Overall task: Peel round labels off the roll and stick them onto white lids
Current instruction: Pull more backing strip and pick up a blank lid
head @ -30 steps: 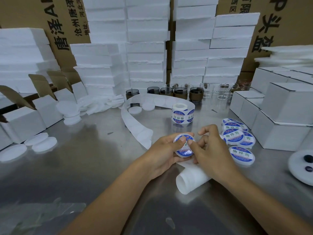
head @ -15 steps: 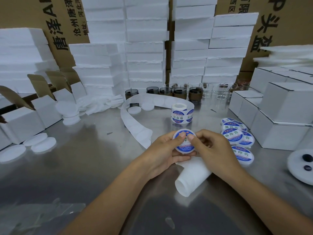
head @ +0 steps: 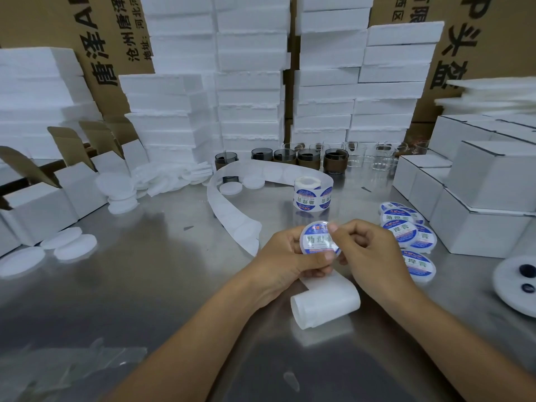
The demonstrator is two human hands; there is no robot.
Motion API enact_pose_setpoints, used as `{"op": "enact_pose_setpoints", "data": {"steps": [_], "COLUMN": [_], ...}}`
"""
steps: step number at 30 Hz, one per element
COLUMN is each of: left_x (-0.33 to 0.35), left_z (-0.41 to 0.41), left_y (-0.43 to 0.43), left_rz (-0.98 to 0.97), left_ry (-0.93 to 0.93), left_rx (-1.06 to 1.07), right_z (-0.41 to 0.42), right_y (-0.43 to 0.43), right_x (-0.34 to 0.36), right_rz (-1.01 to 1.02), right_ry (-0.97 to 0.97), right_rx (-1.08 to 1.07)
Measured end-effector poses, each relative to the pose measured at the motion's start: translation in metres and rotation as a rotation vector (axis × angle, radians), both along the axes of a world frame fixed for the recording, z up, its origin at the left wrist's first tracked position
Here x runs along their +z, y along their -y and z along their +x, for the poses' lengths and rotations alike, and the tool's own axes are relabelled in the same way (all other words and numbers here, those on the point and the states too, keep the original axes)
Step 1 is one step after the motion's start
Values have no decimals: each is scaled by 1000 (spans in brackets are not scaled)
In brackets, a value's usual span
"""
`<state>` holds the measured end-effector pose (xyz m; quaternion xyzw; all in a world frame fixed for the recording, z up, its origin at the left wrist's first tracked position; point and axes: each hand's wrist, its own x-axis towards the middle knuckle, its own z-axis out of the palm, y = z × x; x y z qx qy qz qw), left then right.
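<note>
My left hand [head: 285,261] grips a white round lid [head: 314,238] that carries a blue and white label, held upright facing me above the steel table [head: 145,285]. My right hand [head: 368,253] pinches the lid's right edge, its thumb pressing on the label. The label roll [head: 311,195] stands just beyond, with its empty backing strip [head: 232,210] looping left and curling into a coil [head: 324,304] under my hands. Several labelled lids [head: 406,230] lie in a pile to the right.
Plain white lids [head: 66,243] lie at the left, and more lids [head: 121,195] are stacked near open cartons [head: 37,207]. White boxes [head: 478,204] stand at the right, glass jars [head: 307,158] at the back, foam blocks [head: 249,82] behind them. A white plate [head: 516,285] sits at the far right.
Both hands have lifted the labelled lid up and tilted it toward me. The right thumb has moved onto the label's right side.
</note>
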<state>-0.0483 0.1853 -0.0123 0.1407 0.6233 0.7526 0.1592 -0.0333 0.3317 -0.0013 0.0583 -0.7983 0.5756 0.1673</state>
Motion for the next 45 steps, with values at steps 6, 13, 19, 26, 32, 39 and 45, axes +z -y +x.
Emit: {"op": "enact_pose_setpoints", "data": {"steps": [6, 13, 19, 26, 32, 39, 45], "left_x": [3, 8, 7, 8, 10, 11, 13], "left_z": [0, 0, -2, -1, -1, 0, 0], "left_y": [1, -1, -2, -3, -3, -1, 1], "left_rz": [53, 72, 44, 80, 59, 64, 49], "left_ry": [27, 121, 154, 166, 162, 155, 150], "left_rx": [37, 72, 152, 158, 141, 107, 128], "right_z": [-1, -1, 4, 1, -5, -28, -29], "right_y": [-2, -3, 0, -3, -10, -67, -76], "right_x": [-1, -2, 1, 1, 2, 3, -6], "right_rz": [-44, 16, 146, 125, 39, 113, 489], "right_ry": [-41, -106, -155, -138, -151, -102, 47], "right_rx": [77, 111, 220, 238, 166, -468, -596]}}
